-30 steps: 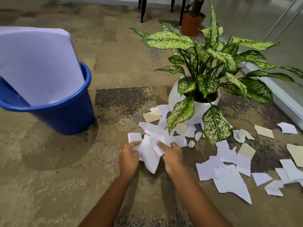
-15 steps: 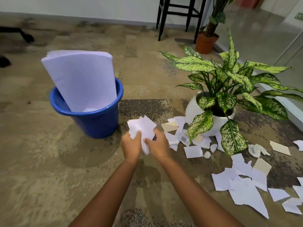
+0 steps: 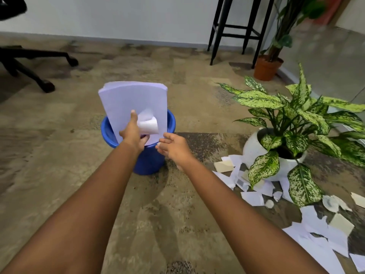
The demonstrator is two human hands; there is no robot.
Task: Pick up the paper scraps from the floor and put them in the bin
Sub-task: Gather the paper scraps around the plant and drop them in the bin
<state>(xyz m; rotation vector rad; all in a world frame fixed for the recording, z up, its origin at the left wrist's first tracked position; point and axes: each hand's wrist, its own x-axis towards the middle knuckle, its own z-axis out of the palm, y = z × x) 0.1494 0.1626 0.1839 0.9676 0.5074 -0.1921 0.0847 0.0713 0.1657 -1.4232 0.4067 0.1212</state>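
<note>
The blue bin [image 3: 150, 163] stands on the carpet with a tall sheaf of white sheets [image 3: 134, 99] upright inside it. Over its opening, my left hand [image 3: 132, 133] holds a curled bunch of paper scraps [image 3: 148, 125]; the thumb is lifted and the fingers curl beneath the paper. My right hand [image 3: 173, 147] hovers just right of the rim, fingers spread, holding nothing. Several more white and beige scraps [image 3: 253, 198] lie on the floor at the right, around the plant pot and towards the lower right corner [image 3: 320, 241].
A leafy plant in a white pot [image 3: 254, 151] stands right of the bin among the scraps. Behind are black stool legs [image 3: 233, 30], a terracotta pot [image 3: 267, 69] and, at far left, an office chair base [image 3: 29, 62]. A wall closes the back.
Both hands lifted the gathered scraps off the floor and carried them left and up to the bin. My right hand has let go; only my left hand has the paper now.
</note>
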